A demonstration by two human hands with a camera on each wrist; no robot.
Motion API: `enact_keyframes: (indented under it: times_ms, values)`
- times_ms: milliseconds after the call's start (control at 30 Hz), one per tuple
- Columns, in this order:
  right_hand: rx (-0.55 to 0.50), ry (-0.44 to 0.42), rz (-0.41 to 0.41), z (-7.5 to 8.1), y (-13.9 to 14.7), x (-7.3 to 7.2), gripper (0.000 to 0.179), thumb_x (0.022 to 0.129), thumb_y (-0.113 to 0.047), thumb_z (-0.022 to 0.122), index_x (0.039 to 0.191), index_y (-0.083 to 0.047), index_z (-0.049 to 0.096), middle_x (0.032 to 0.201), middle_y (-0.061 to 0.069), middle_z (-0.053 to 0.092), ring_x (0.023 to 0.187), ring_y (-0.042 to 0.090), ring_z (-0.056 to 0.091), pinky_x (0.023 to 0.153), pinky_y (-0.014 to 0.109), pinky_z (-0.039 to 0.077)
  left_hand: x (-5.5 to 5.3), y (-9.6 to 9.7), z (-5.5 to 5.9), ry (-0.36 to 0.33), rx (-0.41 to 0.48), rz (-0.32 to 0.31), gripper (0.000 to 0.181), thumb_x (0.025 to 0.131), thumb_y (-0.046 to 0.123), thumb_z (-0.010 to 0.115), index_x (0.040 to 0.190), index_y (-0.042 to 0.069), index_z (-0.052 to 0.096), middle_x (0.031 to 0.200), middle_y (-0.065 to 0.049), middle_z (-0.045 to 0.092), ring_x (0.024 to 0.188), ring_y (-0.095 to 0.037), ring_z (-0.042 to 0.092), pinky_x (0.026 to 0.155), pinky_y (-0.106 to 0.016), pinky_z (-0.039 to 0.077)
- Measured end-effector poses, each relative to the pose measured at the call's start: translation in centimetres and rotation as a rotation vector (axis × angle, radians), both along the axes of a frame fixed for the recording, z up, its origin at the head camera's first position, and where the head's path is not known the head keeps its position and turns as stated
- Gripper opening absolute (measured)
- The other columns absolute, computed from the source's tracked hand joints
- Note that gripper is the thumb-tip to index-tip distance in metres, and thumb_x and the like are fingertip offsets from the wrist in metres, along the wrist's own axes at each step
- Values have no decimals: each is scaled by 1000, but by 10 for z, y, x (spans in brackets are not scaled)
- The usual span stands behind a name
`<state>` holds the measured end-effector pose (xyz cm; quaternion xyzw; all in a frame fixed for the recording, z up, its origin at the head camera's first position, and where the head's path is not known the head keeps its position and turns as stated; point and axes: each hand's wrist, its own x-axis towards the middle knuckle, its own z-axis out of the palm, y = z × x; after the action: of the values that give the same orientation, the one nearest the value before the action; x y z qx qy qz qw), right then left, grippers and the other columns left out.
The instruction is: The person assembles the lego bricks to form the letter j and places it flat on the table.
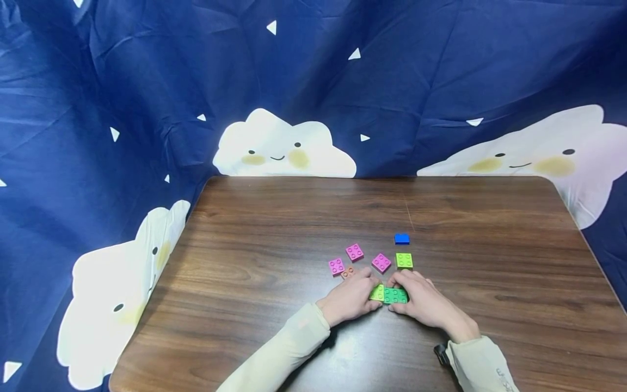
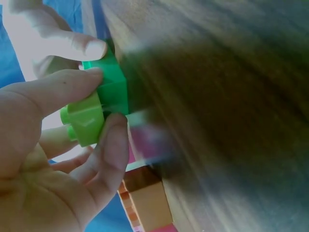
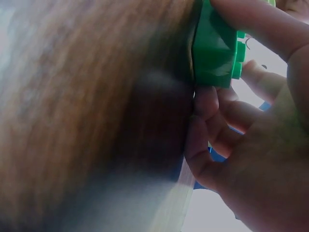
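head: high, facing forward-down over table (image 1: 254,234) | wrist views: close, low, facing the hands' work | shared: green block (image 2: 115,82)

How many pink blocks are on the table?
3. The left pink block sits beside the orange block; the middle one farther back; the right one nearest the loose lime block. The left hand or right hand may hide more.

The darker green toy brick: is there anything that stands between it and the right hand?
Nothing visible does: the right hand grips the darker green toy brick directly. The lime-green toy brick in the left hand is at its left end, not in between.
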<state>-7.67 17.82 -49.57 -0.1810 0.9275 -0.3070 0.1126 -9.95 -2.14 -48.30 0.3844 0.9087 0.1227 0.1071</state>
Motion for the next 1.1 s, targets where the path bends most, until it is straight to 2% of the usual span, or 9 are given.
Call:
enact_keyframes:
  times_ms: [167,400,533,700,900,1100]
  values:
    - [2,-13,-5,1,0,0,31,74,-30,80,96,-24,60,96,-7,56,95,17,52,80,45,41,0,2,1,42,-33,-22,24,84,31,72,99,13,69,97,1,57,75,-3,48,69,-13,44]
    - [-2,-19,-1,-1,1,-1,31,75,-35,79,98,-24,61,96,-8,56,94,15,52,81,43,42,0,2,2,38,-29,-18,22,84,31,73,97,13,70,97,0,58,76,-4,52,70,-14,45]
    - [-44,-16,15,-1,5,-3,31,78,-38,77,99,-21,62,95,-7,58,92,12,52,80,37,44,-1,2,2,46,-29,-23,20,84,31,72,95,14,70,95,1,57,75,-3,49,67,-13,44]
    - [-142,-24,8,1,14,-6,29,83,-33,75,102,-14,63,96,-4,60,85,8,53,74,25,46,0,2,2,57,-26,-27,19,84,32,73,90,15,69,90,2,56,73,-4,47,66,-14,43]
    - [-202,52,-86,-2,25,-9,26,84,-25,74,102,-10,63,92,0,59,81,8,54,70,23,47,0,2,4,41,-28,-16,21,83,31,73,93,13,70,93,0,58,74,-5,51,69,-14,46]
    - [-169,108,-208,-6,34,-13,33,83,-17,74,109,-4,58,96,8,56,81,13,51,67,22,44,0,2,3,28,-32,-5,23,83,31,74,96,12,70,97,-2,59,75,-5,54,71,-14,47]
